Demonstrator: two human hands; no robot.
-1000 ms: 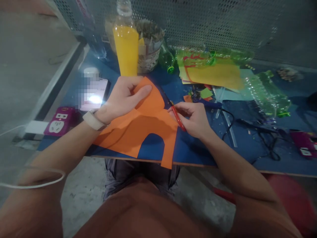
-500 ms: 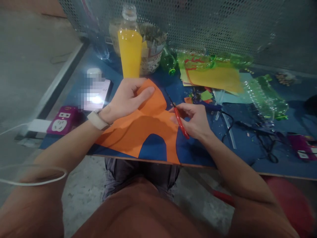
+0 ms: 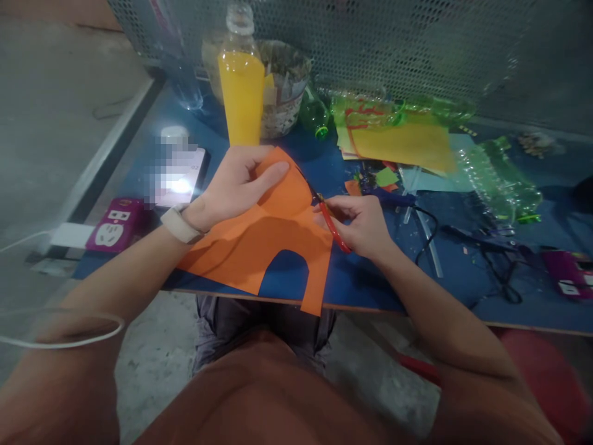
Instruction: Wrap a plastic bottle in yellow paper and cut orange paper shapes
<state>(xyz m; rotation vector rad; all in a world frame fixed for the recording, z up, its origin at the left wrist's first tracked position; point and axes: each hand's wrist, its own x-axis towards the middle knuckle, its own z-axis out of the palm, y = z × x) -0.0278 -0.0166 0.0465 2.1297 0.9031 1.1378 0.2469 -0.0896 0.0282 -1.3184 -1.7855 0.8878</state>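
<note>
An orange sheet of paper (image 3: 245, 238) lies over the table's front edge, with an arched cut-out and a narrow strip hanging at its near side. My left hand (image 3: 243, 182) pinches the sheet's upper part, thumb on top. In my right hand (image 3: 359, 222) are red-handled scissors (image 3: 332, 228), closed around the handles. Their dark blades point up and left and lie at the right edge of the raised orange part, close to my left thumb. My right fingertips also meet the paper there. Whether the blades are apart is hard to see.
Behind my left hand stands a bottle with yellow inside (image 3: 241, 93), beside a paper-covered basket (image 3: 285, 93). A lit phone (image 3: 183, 179) and a purple power socket (image 3: 113, 228) are at left. Yellow paper (image 3: 398, 145), green plastic bottle pieces (image 3: 500, 179) and dark cables (image 3: 495, 266) lie at right.
The scissors have moved left, their blades now against the orange paper's edge instead of beside it. The hanging strip has shifted slightly left and down. My left hand stays put.
</note>
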